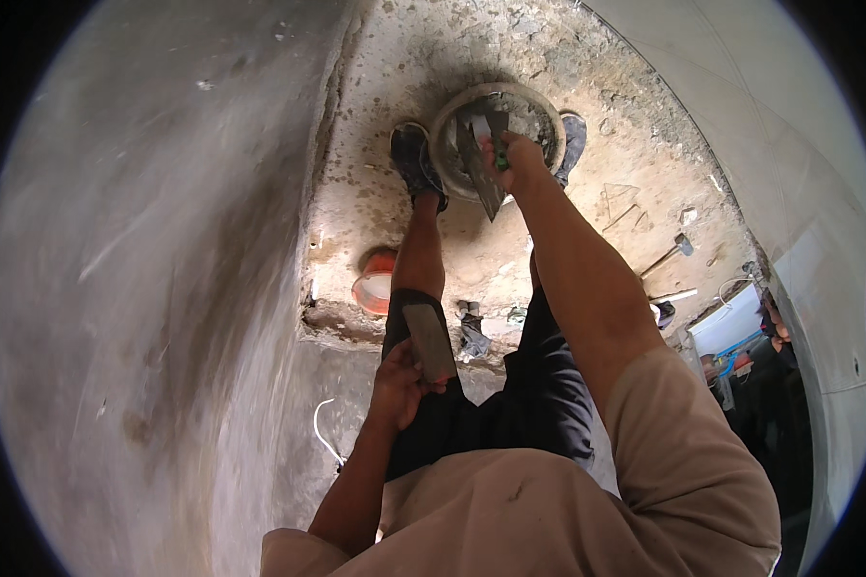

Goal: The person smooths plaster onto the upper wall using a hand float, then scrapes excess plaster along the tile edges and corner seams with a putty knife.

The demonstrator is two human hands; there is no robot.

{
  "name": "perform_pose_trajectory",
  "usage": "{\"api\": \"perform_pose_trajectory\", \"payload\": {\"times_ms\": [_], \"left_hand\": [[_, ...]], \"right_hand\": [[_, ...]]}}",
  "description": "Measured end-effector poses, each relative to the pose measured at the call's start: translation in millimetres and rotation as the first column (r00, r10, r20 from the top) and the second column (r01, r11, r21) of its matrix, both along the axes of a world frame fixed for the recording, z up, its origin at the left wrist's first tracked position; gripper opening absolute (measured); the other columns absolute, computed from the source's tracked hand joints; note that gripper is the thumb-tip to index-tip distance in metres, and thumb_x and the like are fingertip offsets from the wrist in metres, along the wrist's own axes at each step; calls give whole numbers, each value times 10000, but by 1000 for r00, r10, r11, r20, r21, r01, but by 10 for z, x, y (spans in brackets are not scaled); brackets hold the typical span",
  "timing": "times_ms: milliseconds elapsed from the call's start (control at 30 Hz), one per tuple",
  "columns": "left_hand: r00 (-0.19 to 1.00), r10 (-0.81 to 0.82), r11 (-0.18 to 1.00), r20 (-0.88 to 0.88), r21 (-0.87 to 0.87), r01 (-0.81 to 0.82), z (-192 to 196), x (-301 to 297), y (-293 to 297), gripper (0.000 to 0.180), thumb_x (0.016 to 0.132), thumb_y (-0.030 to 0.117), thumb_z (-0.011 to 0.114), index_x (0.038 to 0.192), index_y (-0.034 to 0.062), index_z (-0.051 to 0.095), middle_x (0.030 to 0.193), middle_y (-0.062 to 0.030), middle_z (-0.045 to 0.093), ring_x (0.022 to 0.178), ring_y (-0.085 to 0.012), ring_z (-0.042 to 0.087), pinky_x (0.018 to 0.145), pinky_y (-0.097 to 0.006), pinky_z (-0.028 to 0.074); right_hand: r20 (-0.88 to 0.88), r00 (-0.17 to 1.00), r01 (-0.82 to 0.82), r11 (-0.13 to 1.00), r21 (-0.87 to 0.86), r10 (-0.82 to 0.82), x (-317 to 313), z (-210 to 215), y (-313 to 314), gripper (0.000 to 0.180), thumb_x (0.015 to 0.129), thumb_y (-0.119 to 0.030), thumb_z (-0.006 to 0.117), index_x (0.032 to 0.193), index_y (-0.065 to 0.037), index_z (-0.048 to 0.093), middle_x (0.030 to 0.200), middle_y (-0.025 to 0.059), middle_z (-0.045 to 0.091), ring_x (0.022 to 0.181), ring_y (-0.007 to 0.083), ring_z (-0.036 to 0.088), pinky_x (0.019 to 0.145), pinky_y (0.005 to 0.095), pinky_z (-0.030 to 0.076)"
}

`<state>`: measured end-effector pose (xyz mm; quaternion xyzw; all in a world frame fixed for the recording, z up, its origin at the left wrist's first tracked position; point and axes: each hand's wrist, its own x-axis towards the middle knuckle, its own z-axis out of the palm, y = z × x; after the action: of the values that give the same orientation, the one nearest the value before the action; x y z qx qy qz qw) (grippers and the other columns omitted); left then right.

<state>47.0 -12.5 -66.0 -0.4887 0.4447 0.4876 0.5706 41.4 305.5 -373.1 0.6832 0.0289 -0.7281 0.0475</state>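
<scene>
My right hand [518,162] is closed around the green handle of a scraper [497,123] with a dark blade, over a round tub [443,111]. A long grey trowel-like blade [473,159] slants beside the scraper, its pointed end overhanging the tub's near rim. Whether my fingers also hold that blade, I cannot tell. Grey, wet-looking material [524,113] shows inside the tub. Lower down, in front of my left thigh, my left hand [397,387] grips a flat rectangular grey plate [427,337] by its near end. Any handle behind the plate is hidden.
My feet flank the tub on the rough, spotted floor [375,53]. An orange bucket [373,288] stands by my left leg. A hammer [681,244] lies to the right. A grey wall [164,240] rises close on the left, and a white cable [322,428] sticks out below.
</scene>
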Motion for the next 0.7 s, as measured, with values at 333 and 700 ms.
{"api": "perform_pose_trajectory", "payload": {"times_ms": [333, 700], "left_hand": [[999, 2, 999, 33, -36, -1, -53, 13, -40, 541, 876, 76, 626, 1404, 56, 510, 1307, -157, 622, 1041, -348, 701, 757, -491, 615], [1000, -11, 999, -8, 45, 11, -73, -84, -22, 575, 882, 108, 657, 1430, 66, 489, 1228, -154, 665, 1009, -321, 716, 762, -457, 621]], "right_hand": [[-38, 998, 60, 998, 15, -59, -139, -573, -25, 207, 1090, -145, 409, 1128, 37, 500, 897, 146, 646, 673, 167, 588, 537, 253, 524], [-225, 973, -36, 993, 110, 60, 388, 375, 70, 488, 1043, -170, 522, 1507, -54, 424, 990, 127, 667, 689, 202, 628, 549, 294, 499]]}}
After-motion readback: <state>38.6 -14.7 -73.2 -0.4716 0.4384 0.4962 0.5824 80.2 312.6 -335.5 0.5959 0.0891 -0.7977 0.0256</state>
